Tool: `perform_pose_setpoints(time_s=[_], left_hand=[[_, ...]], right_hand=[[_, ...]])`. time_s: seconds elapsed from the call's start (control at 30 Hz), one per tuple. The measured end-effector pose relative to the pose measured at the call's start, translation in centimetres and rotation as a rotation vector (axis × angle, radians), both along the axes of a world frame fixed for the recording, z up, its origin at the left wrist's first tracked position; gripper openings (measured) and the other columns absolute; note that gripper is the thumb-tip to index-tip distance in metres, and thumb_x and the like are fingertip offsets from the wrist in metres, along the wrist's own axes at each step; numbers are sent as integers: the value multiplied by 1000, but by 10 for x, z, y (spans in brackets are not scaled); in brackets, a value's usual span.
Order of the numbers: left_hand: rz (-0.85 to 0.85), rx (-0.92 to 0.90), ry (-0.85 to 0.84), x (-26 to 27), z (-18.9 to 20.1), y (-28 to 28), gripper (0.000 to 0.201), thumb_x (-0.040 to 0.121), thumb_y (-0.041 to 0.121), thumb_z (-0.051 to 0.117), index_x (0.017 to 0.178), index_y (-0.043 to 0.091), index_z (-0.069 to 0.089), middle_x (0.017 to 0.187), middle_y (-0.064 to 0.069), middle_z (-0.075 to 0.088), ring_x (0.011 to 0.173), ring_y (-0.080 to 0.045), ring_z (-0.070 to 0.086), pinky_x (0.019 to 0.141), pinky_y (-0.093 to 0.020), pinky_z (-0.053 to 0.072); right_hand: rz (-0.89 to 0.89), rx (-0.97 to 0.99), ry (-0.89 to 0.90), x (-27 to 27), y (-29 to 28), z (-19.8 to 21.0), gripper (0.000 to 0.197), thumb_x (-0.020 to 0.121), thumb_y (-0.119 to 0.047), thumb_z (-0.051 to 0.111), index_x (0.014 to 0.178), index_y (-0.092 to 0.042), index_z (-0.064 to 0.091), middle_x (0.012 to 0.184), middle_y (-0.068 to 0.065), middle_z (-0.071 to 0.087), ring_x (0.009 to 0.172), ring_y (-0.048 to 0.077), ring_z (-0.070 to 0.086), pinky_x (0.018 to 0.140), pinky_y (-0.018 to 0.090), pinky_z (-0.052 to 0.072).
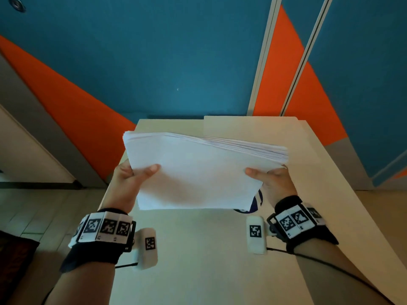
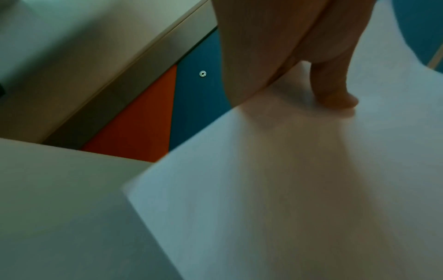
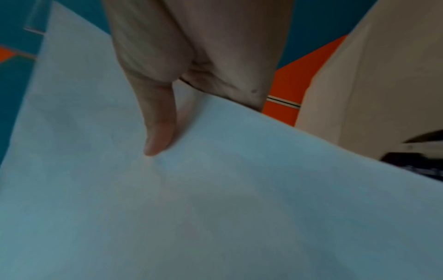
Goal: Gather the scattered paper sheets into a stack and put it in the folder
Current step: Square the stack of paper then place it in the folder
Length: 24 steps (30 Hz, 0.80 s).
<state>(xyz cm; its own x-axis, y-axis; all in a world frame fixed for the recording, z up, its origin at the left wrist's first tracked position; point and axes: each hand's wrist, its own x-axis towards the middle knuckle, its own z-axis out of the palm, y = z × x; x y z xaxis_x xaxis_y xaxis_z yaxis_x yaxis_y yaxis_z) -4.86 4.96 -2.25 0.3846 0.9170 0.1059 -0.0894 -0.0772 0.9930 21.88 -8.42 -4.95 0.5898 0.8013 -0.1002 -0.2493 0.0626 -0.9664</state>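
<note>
Centrally, one thick stack of smooth white rectangular sheets (image 1: 193, 172) is raised above the pale matte tabletop (image 1: 198, 260). Left hand (image 1: 127, 179) and right hand (image 1: 272, 180) each clamp a side edge, thumb on top. One beige folder (image 1: 253, 126) lies flat behind, partly hidden.

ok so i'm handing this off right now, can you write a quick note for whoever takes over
Left hand: grips the left edge of the paper stack, thumb on top.
Right hand: grips the right edge, thumb on top.
Stack: held above the table, far edges uneven.
Folder: appears to lie at the table's far end; hard to confirm.
Done: sheets gathered.
Left: square the edges, put the stack in the folder.
</note>
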Motion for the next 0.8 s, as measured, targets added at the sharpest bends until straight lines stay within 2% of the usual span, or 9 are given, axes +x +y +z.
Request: perform_pose_setpoints(time_s=[0.1,0.17,0.23,0.33,0.4,0.5,0.57,0.7,0.8], left_hand=[[-10,-55,-5,-7,-24,-2,13,78,8,68,88,16,69,78,8,75,73,-5,70,64,-17,55],[-37,-156,-5,-10,-46,-2,43,52,36,87,85,15,71,80,3,75,75,-10,71,65,-20,56],[-33,-233,17,-10,-61,-1,74,27,47,91,86,9,69,79,1,76,75,-12,71,64,-21,56],[-50,-259,39,-10,-67,9,51,36,23,90,82,11,71,78,1,76,75,-15,71,63,-21,55],[-67,-268,44,-12,-64,11,35,43,15,86,76,15,75,79,2,76,76,-14,71,64,-22,56],[-69,-250,49,-14,-66,15,54,30,31,90,79,15,73,79,3,76,76,-11,72,64,-20,56],[-69,-253,38,-11,-65,16,32,42,29,83,71,18,75,75,3,75,72,-9,71,62,-19,54],[-25,-255,-12,-2,-63,10,7,60,22,76,66,20,76,70,2,74,66,-10,70,58,-21,55],[-3,-262,-43,5,-62,6,9,65,16,69,73,13,71,68,2,73,64,-9,70,56,-20,54]], right_hand=[[15,-7,-99,-10,-2,7,23,62,7,75,65,-15,69,60,-6,71,62,7,70,71,23,55],[19,-122,-143,-20,-5,0,46,72,13,68,43,-22,58,37,-11,56,42,-4,58,62,16,51],[58,-206,-153,-24,-11,-12,48,72,12,70,39,-21,58,40,-12,56,44,-5,56,62,21,47],[31,-220,-118,-16,-7,-22,31,70,8,74,78,-21,65,74,-11,68,86,13,65,70,23,47],[33,-266,-89,-12,-3,-26,34,68,3,77,92,-16,63,87,-6,68,95,22,63,81,28,47],[55,-282,-93,-11,0,-23,35,59,-9,85,78,-14,56,68,-9,66,76,14,62,82,26,47],[79,-234,-79,-11,1,-19,33,59,-17,86,62,-16,53,51,-12,63,59,8,63,77,20,49],[21,-57,-5,-15,6,-9,50,58,-34,82,102,-15,68,104,4,72,102,23,67,92,39,50],[-308,-72,-408,-18,15,4,53,82,-23,69,130,-17,47,125,3,56,116,18,53,105,49,40]])
